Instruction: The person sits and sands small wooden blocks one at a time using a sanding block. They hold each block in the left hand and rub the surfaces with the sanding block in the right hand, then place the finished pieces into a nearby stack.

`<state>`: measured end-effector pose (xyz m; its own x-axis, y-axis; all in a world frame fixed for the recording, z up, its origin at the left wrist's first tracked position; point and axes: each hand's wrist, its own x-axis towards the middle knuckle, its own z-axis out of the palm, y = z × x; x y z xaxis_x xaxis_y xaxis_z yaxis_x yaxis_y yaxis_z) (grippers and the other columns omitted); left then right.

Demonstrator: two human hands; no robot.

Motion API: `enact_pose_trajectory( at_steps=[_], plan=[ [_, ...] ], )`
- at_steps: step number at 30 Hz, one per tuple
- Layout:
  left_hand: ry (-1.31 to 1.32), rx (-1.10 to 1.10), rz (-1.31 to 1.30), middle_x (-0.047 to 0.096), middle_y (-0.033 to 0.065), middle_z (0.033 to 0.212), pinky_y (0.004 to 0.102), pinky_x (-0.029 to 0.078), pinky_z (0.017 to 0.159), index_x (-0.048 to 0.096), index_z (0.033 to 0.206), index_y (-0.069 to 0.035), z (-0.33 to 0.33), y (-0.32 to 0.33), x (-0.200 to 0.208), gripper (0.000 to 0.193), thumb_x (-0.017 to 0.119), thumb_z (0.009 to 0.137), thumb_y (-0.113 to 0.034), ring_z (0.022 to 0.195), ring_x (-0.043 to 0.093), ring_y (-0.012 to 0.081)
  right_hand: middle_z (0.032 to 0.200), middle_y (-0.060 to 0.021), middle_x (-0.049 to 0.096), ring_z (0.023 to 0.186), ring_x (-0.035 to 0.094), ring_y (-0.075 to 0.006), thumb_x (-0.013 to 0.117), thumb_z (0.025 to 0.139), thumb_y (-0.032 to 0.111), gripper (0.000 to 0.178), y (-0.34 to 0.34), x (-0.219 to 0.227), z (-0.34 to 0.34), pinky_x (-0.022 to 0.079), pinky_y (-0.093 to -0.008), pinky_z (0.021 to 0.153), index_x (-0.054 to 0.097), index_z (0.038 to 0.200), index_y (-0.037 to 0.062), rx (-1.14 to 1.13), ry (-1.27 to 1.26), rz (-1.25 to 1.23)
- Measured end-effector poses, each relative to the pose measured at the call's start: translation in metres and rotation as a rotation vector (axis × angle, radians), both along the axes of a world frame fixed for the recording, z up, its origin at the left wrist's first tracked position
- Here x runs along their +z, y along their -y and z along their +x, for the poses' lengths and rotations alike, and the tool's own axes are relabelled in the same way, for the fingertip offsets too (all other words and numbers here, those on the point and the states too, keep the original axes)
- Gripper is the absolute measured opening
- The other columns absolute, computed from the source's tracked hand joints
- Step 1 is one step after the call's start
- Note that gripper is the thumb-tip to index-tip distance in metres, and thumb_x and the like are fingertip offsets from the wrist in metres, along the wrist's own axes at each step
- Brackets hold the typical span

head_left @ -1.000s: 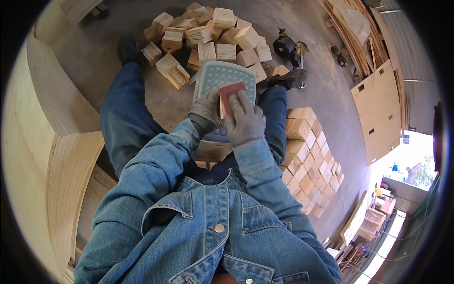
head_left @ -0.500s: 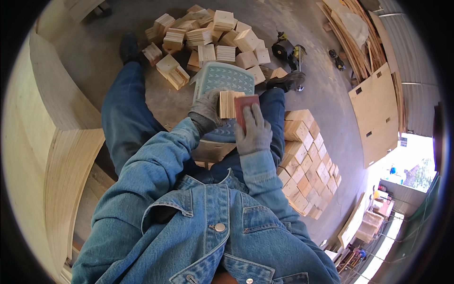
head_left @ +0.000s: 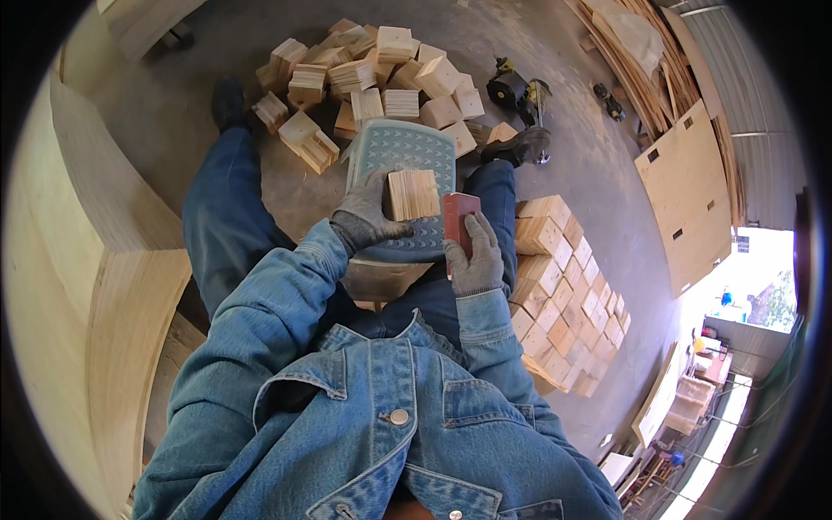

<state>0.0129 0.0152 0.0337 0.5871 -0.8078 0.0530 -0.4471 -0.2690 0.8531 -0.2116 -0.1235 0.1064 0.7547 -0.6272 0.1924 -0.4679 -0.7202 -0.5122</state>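
L hand [head_left: 368, 211] holding wood blk [head_left: 414, 194] over teal stool [head_left: 406, 143]; R hand [head_left: 477, 260] w/ red-brown pad [head_left: 461, 208] gripped, just beside.

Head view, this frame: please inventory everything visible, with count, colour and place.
Wood block: one, pale, in left hand
Flat block: one, reddish-brown, in right hand
Stool: one, pale blue-green, between the legs
Loose blocks: many, pale, heaped beyond the stool
Stacked blocks: many, pale, right of the stool
Power tool: apparently one, black and yellow, upper right of centre
Boards: several, brown, upper right
Slotted panel: one, pale, right
Wooden pieces: count unclear, pale, left
Shoes: two, dark, by the heap
Legs: two, dark blue, either side of the stool
Jacket: one, blue denim, bottom
Hands: two, grey-gloved, centre
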Motion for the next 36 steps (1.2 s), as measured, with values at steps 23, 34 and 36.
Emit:
enact_pose_trajectory(
  at_steps=[23, 34, 36],
  plan=[
    [-0.328, 0.118, 0.052, 0.070, 0.0242, 0.132, 0.0409, 0.053, 0.108, 0.057, 0.144, -0.001, 0.002, 0.000, 0.015, 0.091, 0.094, 0.074, -0.046, 0.124, 0.068, 0.0360, 0.151, -0.0233, 0.059, 0.137, 0.060, -0.0388, 0.082, 0.089, 0.023, 0.055, 0.059, -0.010, 0.059, 0.049, -0.0427, 0.115, 0.069, 0.139, 0.0060, 0.155, -0.117, 0.174],
    [-0.337, 0.148, -0.309, 0.068, 0.0166, 0.124, 0.0377, 0.060, 0.098, 0.061, 0.137, -0.004, -0.002, -0.006, -0.009, 0.067, 0.091, 0.078, -0.016, 0.113, 0.071, 0.0249, 0.149, -0.0237, 0.060, 0.136, 0.061, -0.0385, 0.084, 0.088, 0.022, 0.055, 0.041, -0.020, 0.050, 0.050, -0.0420, 0.114, 0.068, 0.138, 0.0046, 0.102, 0.110, 0.240],
    [-0.220, 0.063, -0.235, 0.066, 0.0155, 0.125, 0.0380, 0.061, 0.094, 0.064, 0.132, -0.007, -0.007, -0.007, -0.004, 0.059, 0.089, 0.080, -0.015, 0.109, 0.072, 0.0273, 0.149, -0.0239, 0.060, 0.135, 0.061, -0.0384, 0.084, 0.088, 0.022, 0.054, 0.040, -0.026, 0.033, 0.050, -0.0417, 0.115, 0.069, 0.137, 0.0042, 0.034, -0.010, 0.232]
  ],
)
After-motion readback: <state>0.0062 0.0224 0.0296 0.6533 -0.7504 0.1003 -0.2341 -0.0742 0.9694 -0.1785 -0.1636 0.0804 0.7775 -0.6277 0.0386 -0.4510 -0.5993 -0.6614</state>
